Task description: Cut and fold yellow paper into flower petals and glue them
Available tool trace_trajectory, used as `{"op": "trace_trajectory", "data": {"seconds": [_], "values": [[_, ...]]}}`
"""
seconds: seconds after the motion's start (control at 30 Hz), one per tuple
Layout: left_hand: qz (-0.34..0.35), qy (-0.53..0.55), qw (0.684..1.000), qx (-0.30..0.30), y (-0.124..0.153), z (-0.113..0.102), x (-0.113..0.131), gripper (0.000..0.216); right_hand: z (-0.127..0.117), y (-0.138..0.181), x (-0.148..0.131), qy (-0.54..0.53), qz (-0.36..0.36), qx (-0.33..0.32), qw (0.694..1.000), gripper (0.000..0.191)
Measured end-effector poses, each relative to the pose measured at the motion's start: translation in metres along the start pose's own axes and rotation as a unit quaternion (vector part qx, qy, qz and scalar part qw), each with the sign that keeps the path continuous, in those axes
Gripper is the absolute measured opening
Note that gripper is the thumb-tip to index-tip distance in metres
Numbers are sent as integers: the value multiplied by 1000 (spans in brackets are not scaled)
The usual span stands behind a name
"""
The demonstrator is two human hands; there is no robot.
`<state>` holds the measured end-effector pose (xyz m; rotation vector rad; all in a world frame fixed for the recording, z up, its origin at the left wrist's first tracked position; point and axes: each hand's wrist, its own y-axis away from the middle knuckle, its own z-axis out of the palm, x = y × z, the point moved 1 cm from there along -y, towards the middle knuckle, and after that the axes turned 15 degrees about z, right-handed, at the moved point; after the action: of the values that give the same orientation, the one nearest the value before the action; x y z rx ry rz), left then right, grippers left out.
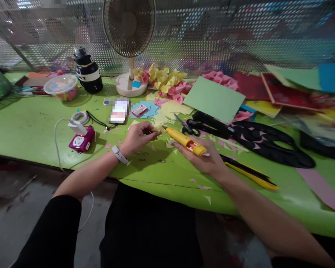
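- Tool [179, 136], yellow and pen-shaped, sits at the centre of the frame, its narrow tip aimed left, just beside the left hand [139, 138]. If that tip is hot or sharp, a small slip could touch skin.
- Fingers of the right hand [205, 158] are wrapped around the rear half, well behind the tip; gripping so far back may let the point wander.
- Fingers of the left hand are drawn into a near-closed pinch; whether a small piece sits between them, I cannot tell. A loose pinch could drop something that tiny among the scraps.
- Yellow paper pieces [175, 108] spread just beyond both hands, so a sweeping wrist could scatter them.
- Small scissors [185, 126] lie close behind the tool, within easy knocking reach.
- Yellow-and-black cutter [249, 172] rests near the right forearm, which could nudge it.
- White cable [56, 137] drops over the edge of the counter [44, 123] at left; an elbow catching it might drag the pink socket block [83, 141].
- Fan [129, 24] stands at upper centre; any draught from it could lift loose paper. I cannot tell whether it is running.
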<state>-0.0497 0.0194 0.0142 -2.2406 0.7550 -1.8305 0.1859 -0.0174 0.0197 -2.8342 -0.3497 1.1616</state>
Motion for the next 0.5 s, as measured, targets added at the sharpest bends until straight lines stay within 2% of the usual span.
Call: {"op": "trace_trajectory", "data": {"seconds": [0.13, 0.3, 0.4, 0.5], "values": [[-11, 22, 1000, 14, -1, -1, 1, 31, -7, 0, -12, 13, 0, 40, 999, 35], [-42, 70, 996, 26, -6, -4, -1, 31, -42, -1, -13, 57, 17, 170, 984, 32], [-34, 71, 996, 41, -9, -7, -1, 30, -73, -2, 11, 119, 107, 220, 962, 35], [-31, 59, 996, 56, -13, -9, 0, 29, -105, 1, 49, 155, 220, 180, 946, 47]]}}
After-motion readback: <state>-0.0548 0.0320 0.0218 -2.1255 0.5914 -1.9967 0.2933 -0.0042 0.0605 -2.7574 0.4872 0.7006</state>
